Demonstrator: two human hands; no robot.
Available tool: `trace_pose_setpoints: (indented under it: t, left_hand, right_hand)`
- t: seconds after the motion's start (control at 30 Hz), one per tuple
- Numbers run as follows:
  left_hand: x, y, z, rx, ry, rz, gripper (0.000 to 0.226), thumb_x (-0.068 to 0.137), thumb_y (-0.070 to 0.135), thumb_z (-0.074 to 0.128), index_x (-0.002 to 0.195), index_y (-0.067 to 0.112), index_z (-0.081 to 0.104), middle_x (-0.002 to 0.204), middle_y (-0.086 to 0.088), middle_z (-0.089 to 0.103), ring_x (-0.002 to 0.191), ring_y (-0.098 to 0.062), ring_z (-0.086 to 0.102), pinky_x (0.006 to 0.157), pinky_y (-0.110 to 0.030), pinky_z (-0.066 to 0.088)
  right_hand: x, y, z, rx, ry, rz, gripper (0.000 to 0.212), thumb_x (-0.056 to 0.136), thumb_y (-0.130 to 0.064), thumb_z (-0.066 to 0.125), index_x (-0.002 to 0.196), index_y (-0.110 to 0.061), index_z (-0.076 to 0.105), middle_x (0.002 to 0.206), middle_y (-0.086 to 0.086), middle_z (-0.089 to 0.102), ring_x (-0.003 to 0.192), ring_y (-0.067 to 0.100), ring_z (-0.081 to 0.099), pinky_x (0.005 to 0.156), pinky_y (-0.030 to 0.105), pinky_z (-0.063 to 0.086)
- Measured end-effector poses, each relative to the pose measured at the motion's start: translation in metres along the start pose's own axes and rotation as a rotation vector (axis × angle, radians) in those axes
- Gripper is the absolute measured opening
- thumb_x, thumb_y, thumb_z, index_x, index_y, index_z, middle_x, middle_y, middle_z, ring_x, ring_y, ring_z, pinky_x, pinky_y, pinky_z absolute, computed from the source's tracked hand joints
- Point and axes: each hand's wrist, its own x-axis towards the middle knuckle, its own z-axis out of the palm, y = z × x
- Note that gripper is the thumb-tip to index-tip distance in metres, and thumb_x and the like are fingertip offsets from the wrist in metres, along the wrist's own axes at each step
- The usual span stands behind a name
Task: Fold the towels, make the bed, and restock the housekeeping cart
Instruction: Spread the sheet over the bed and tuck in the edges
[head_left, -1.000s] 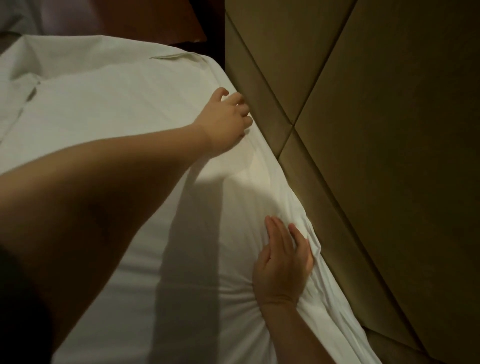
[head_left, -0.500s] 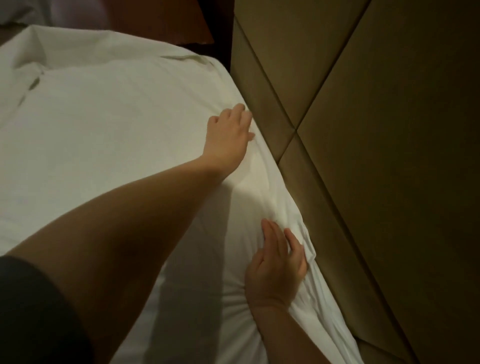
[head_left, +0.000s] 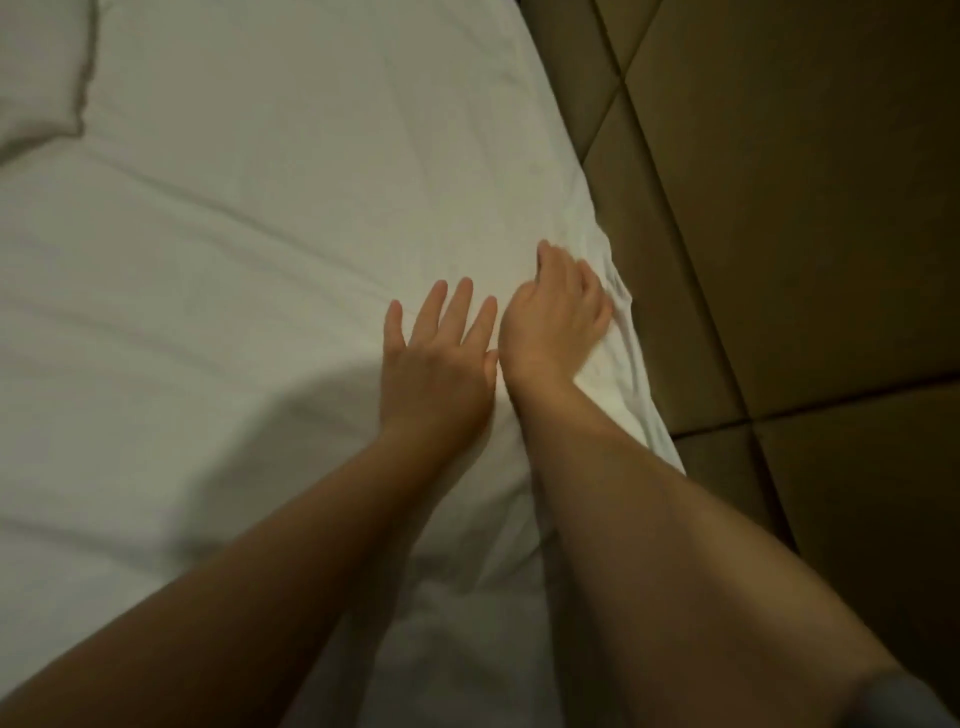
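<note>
Left hand (head_left: 436, 364): palm down, fingers straight and spread, thumb close beside the right wrist. Right hand (head_left: 558, 317): just beside it, fingers bent downward, blurred; grip indeterminate. Both forearms bare, extended forward, nearly parallel.

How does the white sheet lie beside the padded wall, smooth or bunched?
Bunched at that edge: the sheet wrinkles by the right hand. Farther left it lies spread fairly flat under the open left hand.

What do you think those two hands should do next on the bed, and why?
Probably the right hand should push the bunched edge of the white sheet down beside the padded wall panel, while the left hand lies flat, steadying the cloth. The sheet is wrinkled there, right beside that hand.
</note>
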Motion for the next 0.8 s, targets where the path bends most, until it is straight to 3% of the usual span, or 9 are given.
trace_pose_setpoints:
  t: [0.17,0.27,0.33,0.43,0.5,0.53,0.7,0.8]
  left_hand:
    - [-0.063,0.018,-0.015,-0.076,0.034,-0.002,0.042,0.098,0.029,0.039,0.133,0.011,0.054,0.139,-0.016,0.049,0.131,-0.033,0.045,0.107,-0.056,0.031]
    - [-0.114,0.037,-0.03,-0.077,-0.069,-0.01,0.045,0.094,0.032,0.046,0.133,0.012,0.054,0.138,-0.016,0.051,0.127,-0.034,0.049,0.101,-0.059,0.035]
    - [-0.152,0.055,-0.048,-0.11,-0.19,-0.027,0.05,0.093,0.036,0.051,0.139,0.017,0.047,0.145,-0.012,0.044,0.134,-0.031,0.041,0.106,-0.058,0.028]
    - [-0.213,0.071,-0.067,-0.151,-0.36,-0.061,0.054,0.099,0.04,0.035,0.149,0.023,0.026,0.157,-0.005,0.022,0.145,-0.023,0.017,0.114,-0.053,0.012]
    - [-0.249,0.078,-0.077,-0.133,-0.348,-0.041,0.052,0.096,0.039,0.034,0.144,0.02,0.037,0.152,-0.008,0.033,0.141,-0.027,0.03,0.109,-0.057,0.023]
    - [-0.265,0.081,-0.079,-0.144,-0.366,-0.043,0.052,0.095,0.039,0.036,0.143,0.019,0.039,0.15,-0.01,0.036,0.139,-0.029,0.033,0.108,-0.057,0.025]
    - [-0.329,0.099,-0.093,-0.164,-0.481,-0.002,0.055,0.099,0.039,0.035,0.15,0.025,0.022,0.158,-0.007,0.017,0.146,-0.026,0.013,0.114,-0.053,0.009]
    - [-0.358,0.108,-0.102,-0.162,-0.535,0.034,0.058,0.096,0.039,0.045,0.149,0.025,0.027,0.157,-0.008,0.021,0.145,-0.028,0.02,0.112,-0.056,0.013]
  right_hand:
    - [-0.066,0.017,-0.047,-0.124,-0.155,-0.062,0.044,0.102,-0.031,0.029,0.146,-0.03,0.032,0.157,-0.003,0.023,0.146,0.021,0.013,0.118,0.041,0.003]
    - [-0.132,0.043,-0.082,-0.115,-0.252,-0.017,0.046,0.102,-0.033,0.028,0.148,-0.03,0.027,0.157,-0.004,0.022,0.147,0.019,0.01,0.118,0.04,0.0]
    - [-0.182,0.067,-0.1,-0.096,-0.312,0.014,0.047,0.102,-0.034,0.029,0.149,-0.03,0.026,0.158,-0.005,0.021,0.147,0.017,0.011,0.118,0.039,0.001]
    - [-0.267,0.108,-0.122,-0.067,-0.268,0.024,0.046,0.098,-0.035,0.031,0.141,-0.024,0.045,0.15,0.0,0.04,0.14,0.023,0.033,0.116,0.043,0.016]
    - [-0.318,0.133,-0.136,-0.054,-0.22,0.028,0.048,0.096,-0.032,0.03,0.132,-0.016,0.056,0.139,0.007,0.053,0.13,0.028,0.048,0.11,0.045,0.027]
    - [-0.34,0.143,-0.142,-0.069,-0.22,0.044,0.048,0.095,-0.032,0.029,0.13,-0.015,0.058,0.136,0.008,0.055,0.127,0.029,0.05,0.108,0.046,0.028]
    - [-0.421,0.179,-0.166,-0.142,-0.238,0.115,0.049,0.093,-0.036,0.031,0.129,-0.019,0.059,0.135,0.007,0.056,0.123,0.029,0.054,0.103,0.05,0.035]
    - [-0.46,0.192,-0.176,-0.136,-0.235,0.182,0.047,0.093,-0.036,0.034,0.13,-0.019,0.059,0.135,0.007,0.057,0.122,0.03,0.055,0.102,0.05,0.037]
